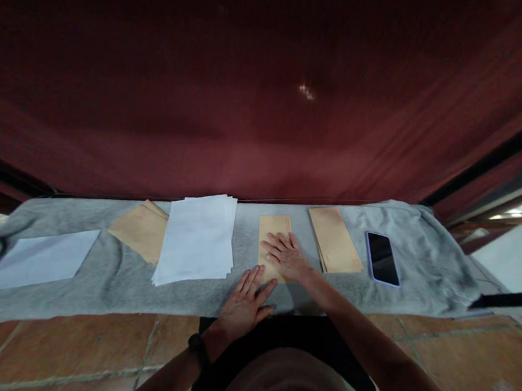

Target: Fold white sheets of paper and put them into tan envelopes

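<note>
A tan envelope (270,225) with red print at its upper right corner lies lengthwise on the grey cloth in front of me. My right hand (287,256) rests flat on it with the fingers spread. At the envelope's lower left edge lies my left hand (246,301), fingers stretched out, its fingertips at the paper's near corner. Neither hand grips anything. Just right of the envelope is a small stack of tan envelopes (336,240). To the left sits a pile of white paper sheets (198,239).
More tan envelopes (141,229) are fanned out, partly under the white pile. A single white sheet (41,258) lies at the far left. A phone (383,259) with a purple edge is on the right. Behind the grey cloth (118,292) rises a dark red panel (231,109).
</note>
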A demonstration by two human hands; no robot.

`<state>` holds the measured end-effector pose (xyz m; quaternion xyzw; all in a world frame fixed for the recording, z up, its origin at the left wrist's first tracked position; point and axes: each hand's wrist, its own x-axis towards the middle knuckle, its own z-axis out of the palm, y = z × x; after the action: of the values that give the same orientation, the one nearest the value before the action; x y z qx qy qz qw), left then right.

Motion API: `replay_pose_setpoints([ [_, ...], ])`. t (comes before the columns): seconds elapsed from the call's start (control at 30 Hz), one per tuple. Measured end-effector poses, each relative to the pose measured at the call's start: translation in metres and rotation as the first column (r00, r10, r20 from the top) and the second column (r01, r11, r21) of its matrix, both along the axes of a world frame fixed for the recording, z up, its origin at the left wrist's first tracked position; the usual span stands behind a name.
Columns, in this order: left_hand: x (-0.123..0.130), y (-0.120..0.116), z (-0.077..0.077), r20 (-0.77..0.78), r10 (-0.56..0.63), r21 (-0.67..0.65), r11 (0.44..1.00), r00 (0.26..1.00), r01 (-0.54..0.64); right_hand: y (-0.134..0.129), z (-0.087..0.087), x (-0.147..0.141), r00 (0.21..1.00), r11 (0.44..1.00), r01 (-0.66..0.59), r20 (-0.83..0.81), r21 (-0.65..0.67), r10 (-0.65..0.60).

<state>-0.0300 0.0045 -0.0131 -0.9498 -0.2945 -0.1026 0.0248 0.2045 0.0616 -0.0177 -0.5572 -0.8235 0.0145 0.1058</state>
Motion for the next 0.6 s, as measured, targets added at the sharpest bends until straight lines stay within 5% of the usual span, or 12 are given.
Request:
replay_pose_setpoints([
  [0.6,0.001,-0.003,0.005,0.003,0.006,-0.034,0.999,1.0,-0.006,0.058,0.005,-0.007,0.988,0.988,0.154,-0.031,-0.004,-0.154],
])
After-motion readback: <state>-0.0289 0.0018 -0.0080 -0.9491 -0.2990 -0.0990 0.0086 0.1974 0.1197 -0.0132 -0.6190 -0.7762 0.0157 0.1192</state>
